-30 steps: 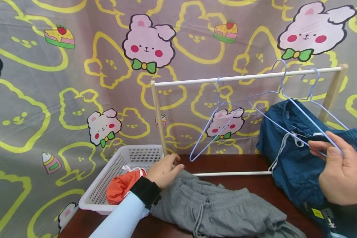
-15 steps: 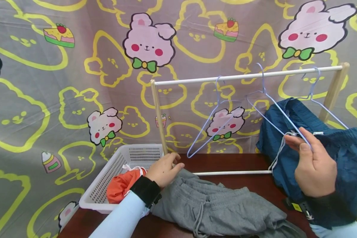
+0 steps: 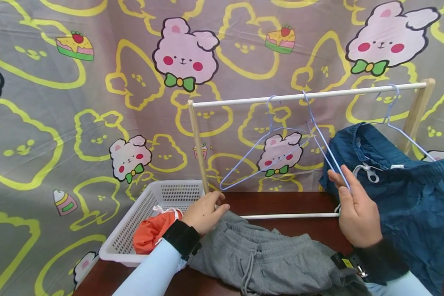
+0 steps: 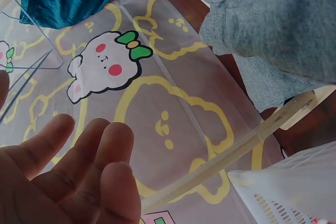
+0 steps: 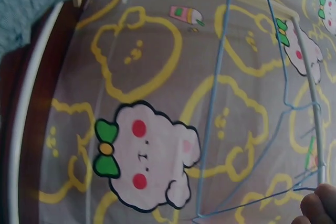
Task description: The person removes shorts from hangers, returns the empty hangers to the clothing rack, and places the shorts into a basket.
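Note:
In the head view my right hand (image 3: 359, 211) pinches the lower corner of a light-blue wire hanger (image 3: 328, 147). That hanger's hook sits at the white rail (image 3: 229, 101) of a small clothes rack. To its left, a second wire hanger (image 3: 244, 157) dangles bare from the same rail. My left hand (image 3: 203, 211), relaxed with bent fingers, is over the waistband end of the grey drawstring pants (image 3: 281, 259) and holds nothing. Its loose fingers (image 4: 118, 140) show in the left wrist view. Blue drawstring shorts (image 3: 403, 201) hang on another hanger at the right.
A white perforated basket (image 3: 123, 259) with an orange garment (image 3: 153, 232) inside stands at the left, beside the rack's wooden post (image 3: 199, 152). The rack's lower white bar (image 3: 288, 216) crosses behind the pants. A printed curtain (image 3: 96, 144) hangs behind everything.
My right hand has moved left with the hanger it pinches, whose hook slid left along the rail. The second hanger has swung round to face more broadly. My left hand has stayed still.

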The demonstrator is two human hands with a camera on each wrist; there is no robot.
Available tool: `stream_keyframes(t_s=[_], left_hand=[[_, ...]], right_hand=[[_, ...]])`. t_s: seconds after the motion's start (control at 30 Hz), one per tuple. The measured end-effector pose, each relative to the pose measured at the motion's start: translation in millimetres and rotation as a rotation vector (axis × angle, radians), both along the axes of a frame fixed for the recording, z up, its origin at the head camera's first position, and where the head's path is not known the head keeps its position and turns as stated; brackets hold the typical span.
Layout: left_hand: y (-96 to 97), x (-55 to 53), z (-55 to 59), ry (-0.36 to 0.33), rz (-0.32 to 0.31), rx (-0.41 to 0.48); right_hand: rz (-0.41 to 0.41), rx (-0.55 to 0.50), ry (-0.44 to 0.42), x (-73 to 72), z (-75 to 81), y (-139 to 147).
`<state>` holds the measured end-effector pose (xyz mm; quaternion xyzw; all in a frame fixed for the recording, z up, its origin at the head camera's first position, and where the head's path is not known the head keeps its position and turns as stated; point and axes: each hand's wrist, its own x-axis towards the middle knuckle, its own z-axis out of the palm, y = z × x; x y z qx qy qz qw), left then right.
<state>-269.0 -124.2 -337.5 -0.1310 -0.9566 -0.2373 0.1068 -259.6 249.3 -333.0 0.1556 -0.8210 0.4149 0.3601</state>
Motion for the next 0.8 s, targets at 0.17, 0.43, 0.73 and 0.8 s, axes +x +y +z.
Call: stream_keyframes(t_s=[0.17, 0.43, 0.73, 0.8], left_hand=[[0.5, 0.6, 0.0, 0.001, 0.0, 0.003], [0.0, -0.6, -1.1, 0.012, 0.002, 0.002], [-3.5, -0.5, -0.2, -0.003, -0.003, 0.018], [-4.7, -0.2, 0.5, -0.003, -0.005, 0.03]], right_hand=[[0.096, 0.052, -0.026, 0.4, -8.4, -3], [0.17, 0.078, -0.032, 3.0, -13.3, 0], [0.19, 0.13, -0.083, 5.0, -22.2, 15], [0.193, 0.146, -0.107, 3.7, -22.7, 18]])
